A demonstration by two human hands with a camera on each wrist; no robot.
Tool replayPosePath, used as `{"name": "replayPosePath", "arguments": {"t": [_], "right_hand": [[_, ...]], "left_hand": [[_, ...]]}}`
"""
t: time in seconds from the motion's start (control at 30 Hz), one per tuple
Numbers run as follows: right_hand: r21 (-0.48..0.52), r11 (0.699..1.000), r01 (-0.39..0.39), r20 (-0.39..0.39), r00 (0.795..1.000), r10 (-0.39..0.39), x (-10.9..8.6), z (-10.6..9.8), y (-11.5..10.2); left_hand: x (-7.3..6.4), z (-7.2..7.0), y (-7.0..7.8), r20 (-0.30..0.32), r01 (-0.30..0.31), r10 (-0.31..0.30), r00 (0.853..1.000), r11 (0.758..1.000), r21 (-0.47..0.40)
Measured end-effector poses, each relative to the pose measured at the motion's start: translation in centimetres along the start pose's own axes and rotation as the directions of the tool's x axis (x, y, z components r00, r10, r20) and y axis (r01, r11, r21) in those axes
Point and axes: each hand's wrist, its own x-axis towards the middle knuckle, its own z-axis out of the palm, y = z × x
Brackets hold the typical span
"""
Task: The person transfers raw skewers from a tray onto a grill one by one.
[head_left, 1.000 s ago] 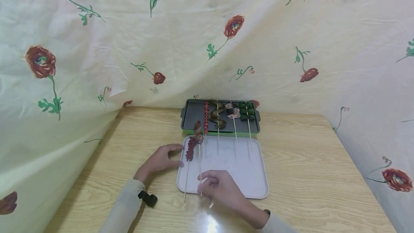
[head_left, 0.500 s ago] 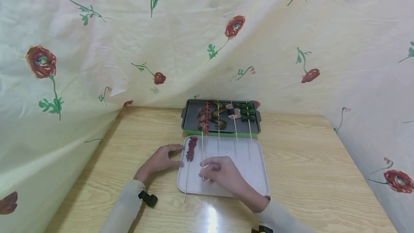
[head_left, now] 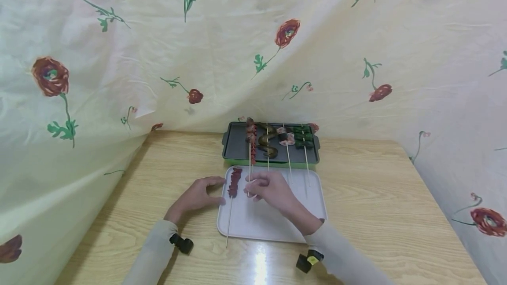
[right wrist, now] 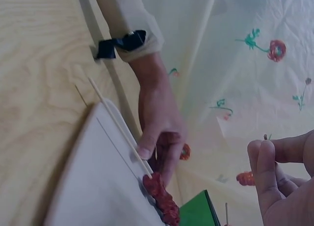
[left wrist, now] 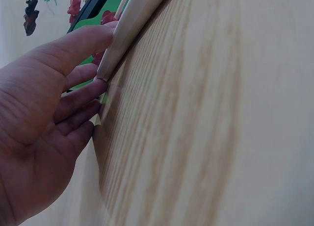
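Note:
My right hand [head_left: 271, 190] pinches the lower wooden stick of a brown meat skewer [head_left: 250, 131]. Its meat is over the left part of the black grill plate [head_left: 237, 140], overlapping a thin red skewer [head_left: 253, 155]. In the right wrist view, thumb and index finger meet on the stick's end. At the left edge of the white tray [head_left: 277, 219], my left hand [head_left: 200, 195] touches the rim with thumb and fingertips, spread in a C shape. Beside it a dark red meat skewer [head_left: 234, 182] lies on the tray, its stick reaching past the front rim.
On the grill plate, to the right, lie a curled brown skewer [head_left: 267, 140], a pink and black fish-like skewer [head_left: 286, 137] and a dark green skewer [head_left: 303, 137]. Their sticks overhang the tray. Floral cloth [head_left: 222, 47] encloses the wooden table [head_left: 372, 197] at the back and sides.
My right hand has carried the brown meat skewer forward and slightly right, from above the tray's left part to over the grill plate. The left hand has stayed at the tray's edge.

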Motion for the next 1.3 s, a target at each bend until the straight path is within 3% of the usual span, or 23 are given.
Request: {"name": "replayPosePath", "arguments": {"t": [0.7,1.3], "right_hand": [[0.041,0.999,-0.030,-0.006,1.000,0.030,4.9,-0.4,0.4],[0.101,0.989,-0.112,-0.001,0.994,0.112,6.1,-0.3,0.8]], "left_hand": [[0.2,-0.2,-0.3,0.005,-0.036,0.036,0.999,0.999,-0.007],[0.2,-0.2,-0.3,0.009,-0.039,0.039,0.999,0.999,-0.012]]}}
